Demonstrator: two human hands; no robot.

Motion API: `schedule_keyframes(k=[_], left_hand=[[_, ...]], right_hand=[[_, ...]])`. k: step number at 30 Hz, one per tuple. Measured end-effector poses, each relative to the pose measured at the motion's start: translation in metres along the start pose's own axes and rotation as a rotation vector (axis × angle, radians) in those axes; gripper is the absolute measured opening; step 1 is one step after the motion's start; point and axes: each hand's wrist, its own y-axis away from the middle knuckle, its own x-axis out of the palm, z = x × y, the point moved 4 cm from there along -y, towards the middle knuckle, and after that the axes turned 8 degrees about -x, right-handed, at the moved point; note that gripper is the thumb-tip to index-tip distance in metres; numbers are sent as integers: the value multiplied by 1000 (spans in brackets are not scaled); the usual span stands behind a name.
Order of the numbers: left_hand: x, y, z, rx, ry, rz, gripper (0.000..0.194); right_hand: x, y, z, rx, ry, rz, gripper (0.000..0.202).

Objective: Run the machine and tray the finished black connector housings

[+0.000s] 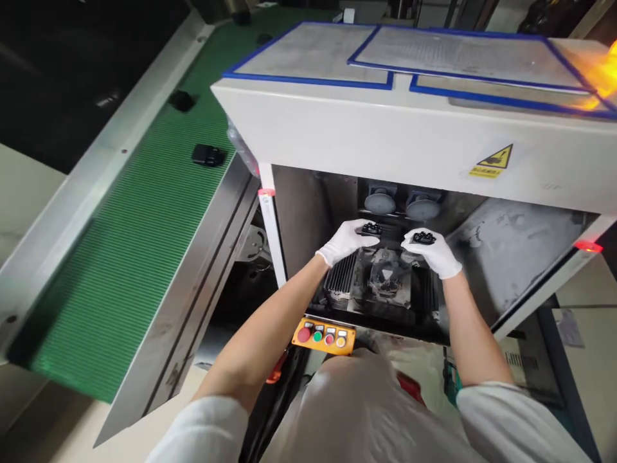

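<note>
Both gloved hands were inside the bay of the white machine (366,122), between its two side posts. Left hand (350,240): grip narrow, thumb and fingers around a small black part (371,229). Right hand (434,249): same pinch on a second black part (423,238), knobby side up. Both parts sat side by side, well apart, past the centre fixture (386,278) from the bay's front edge and just short of the two grey discs (380,202). Couldn't tell if either touched anything beneath.

Good handling, my read: parts level, pinched by the outer sides, knobs clear of the fingers. Both hands at matched height, so neither part would tip. Fingertips off the discs and cuffs off the dusty fixture. Forearms straight in, clear of the left post (274,238) and the orange button box (324,336) under the front edge; a bumped button looked like the main risk.

On the green belt (116,257), one black piece (207,155) lay near the right edge; another (181,100) near the left edge, farther up.
</note>
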Motion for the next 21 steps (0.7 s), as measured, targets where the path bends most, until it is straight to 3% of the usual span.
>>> schedule_keyframes(k=[2, 4, 9, 14, 21], left_hand=[[15, -15, -4, -17, 37, 135, 41], [24, -20, -4, -21, 75, 168, 36], [26, -19, 2, -23, 247, 43, 32], [26, -18, -7, 4, 103, 77, 22], [22, -20, -11, 19, 80, 92, 20]], right_hand=[[-2, 1, 0, 1, 1, 29, 34], [-1, 2, 0, 6, -16, 56, 31], [4, 5, -3, 5, -110, -64, 29], [5, 5, -2, -23, 8, -66, 24], [6, 4, 6, -50, -27, -124, 22]])
